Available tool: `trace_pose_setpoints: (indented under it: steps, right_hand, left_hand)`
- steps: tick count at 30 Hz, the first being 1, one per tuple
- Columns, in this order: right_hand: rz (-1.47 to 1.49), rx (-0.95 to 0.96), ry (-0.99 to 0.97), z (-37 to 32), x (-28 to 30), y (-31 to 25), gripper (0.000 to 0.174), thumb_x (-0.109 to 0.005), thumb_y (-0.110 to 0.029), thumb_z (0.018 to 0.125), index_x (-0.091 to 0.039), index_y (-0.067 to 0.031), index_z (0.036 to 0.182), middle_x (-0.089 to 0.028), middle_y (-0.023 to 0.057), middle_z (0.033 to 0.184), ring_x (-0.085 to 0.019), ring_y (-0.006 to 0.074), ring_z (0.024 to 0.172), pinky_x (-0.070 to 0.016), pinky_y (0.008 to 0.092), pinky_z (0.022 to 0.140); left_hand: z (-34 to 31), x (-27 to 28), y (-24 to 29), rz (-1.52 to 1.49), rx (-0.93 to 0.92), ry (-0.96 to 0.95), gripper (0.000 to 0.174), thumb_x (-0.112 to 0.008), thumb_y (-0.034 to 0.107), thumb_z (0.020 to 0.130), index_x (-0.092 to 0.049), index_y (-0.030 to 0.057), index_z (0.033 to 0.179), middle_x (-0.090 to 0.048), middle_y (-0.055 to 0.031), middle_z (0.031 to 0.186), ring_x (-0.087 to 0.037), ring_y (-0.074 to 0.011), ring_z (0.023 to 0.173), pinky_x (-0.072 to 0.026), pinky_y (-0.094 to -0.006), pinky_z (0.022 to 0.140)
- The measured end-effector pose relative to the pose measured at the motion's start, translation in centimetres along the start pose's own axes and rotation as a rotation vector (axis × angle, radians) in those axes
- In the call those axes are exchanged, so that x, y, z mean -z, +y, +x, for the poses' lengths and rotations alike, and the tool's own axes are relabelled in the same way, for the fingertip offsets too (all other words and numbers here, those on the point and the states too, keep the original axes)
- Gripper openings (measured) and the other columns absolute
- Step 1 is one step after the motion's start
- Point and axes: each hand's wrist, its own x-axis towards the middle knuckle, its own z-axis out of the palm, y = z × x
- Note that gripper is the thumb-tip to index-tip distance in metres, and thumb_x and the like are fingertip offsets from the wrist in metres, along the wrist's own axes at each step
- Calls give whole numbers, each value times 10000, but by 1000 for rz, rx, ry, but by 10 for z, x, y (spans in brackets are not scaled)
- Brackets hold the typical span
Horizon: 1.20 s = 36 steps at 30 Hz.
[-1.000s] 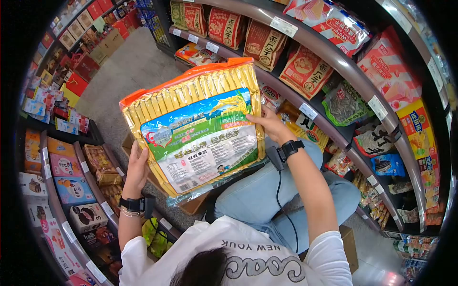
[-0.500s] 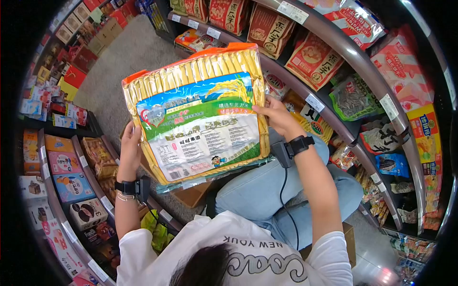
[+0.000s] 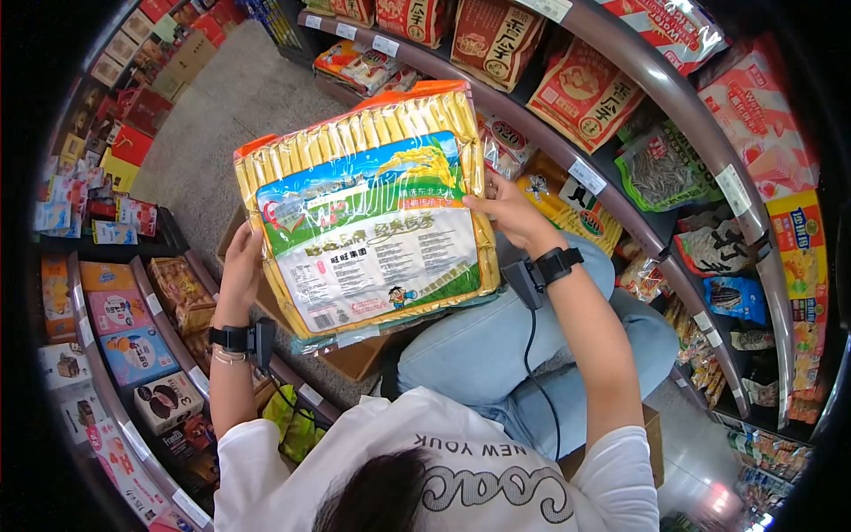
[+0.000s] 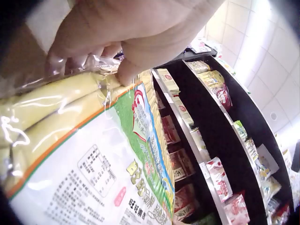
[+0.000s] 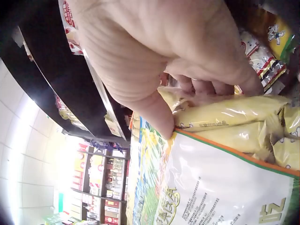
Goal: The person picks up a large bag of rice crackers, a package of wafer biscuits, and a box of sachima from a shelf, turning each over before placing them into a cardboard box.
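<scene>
A large clear bag of rice crackers (image 3: 381, 222), packed with yellow-wrapped sticks and bearing a blue, green and white printed panel, is held up in front of the person. The left hand (image 3: 239, 270) grips its left edge, thumb on the printed side and fingers behind. On the opposite edge the right hand (image 3: 519, 213) holds the bag the same way, its thumb (image 5: 159, 115) pressing near the panel's corner. In the left wrist view, the left thumb (image 4: 129, 70) lies on the wrappers beside the panel. An orange strip (image 3: 452, 86) runs along the bag's far edge.
Shelves with red seed bags (image 3: 585, 93), wafer packs (image 3: 753, 124) and a green-edged bag (image 3: 669, 164) curve along the right. Boxed snacks (image 3: 137, 350) line the left shelf. Below the bag, a cardboard box (image 3: 355, 359) stands on the floor beside the person's bent legs (image 3: 479, 346).
Both hands keep hold of the bag. Its printed face has turned slightly, and the right hand has shifted a little to the right and nearer. The head view has swung slightly.
</scene>
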Motion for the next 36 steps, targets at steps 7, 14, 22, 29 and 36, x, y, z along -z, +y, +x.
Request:
trace_pose_setpoints:
  steps: [7,14,22,29,36]
  right_hand:
    - [13,-73,42,7,7,17,520,-691,-75,828,-418,75,1244,-579,138,1114,-589,177,993,-493,289,851]
    - [-9,-133,23,15,16,28,585,-684,-88,835,-371,5,1320,-573,115,1151,-576,187,1037,-492,313,856]
    - [-255,-26,-67,14,11,35,665,-746,3,729,-390,22,1290,-565,117,1191,-557,173,1066,-445,311,938]
    - [-322,-43,12,15,15,43,623,-754,-30,742,-419,27,1265,-580,117,1165,-568,168,1047,-464,300,908]
    - [-152,30,154,10,16,47,530,-714,-247,832,-489,32,1223,-611,112,1099,-594,150,948,-482,277,817]
  left_hand:
    - [11,-6,-12,15,102,19,366,-480,197,982,-459,40,1312,-595,-26,1150,-589,-108,1007,-488,-262,820]
    - [21,-7,-23,-35,103,17,340,-471,199,985,-488,13,1269,-616,-47,1127,-611,-121,971,-497,-262,814]
    - [28,-4,-27,37,133,47,299,-496,210,975,-544,6,1188,-631,-42,1063,-612,-109,929,-495,-260,787]
    - [29,-7,-29,88,122,83,297,-506,219,971,-563,-8,1154,-641,-56,1044,-615,-122,918,-503,-269,775]
    - [9,-30,-12,111,9,147,370,-538,219,956,-515,-28,1232,-610,-75,1124,-587,-122,994,-474,-259,840]
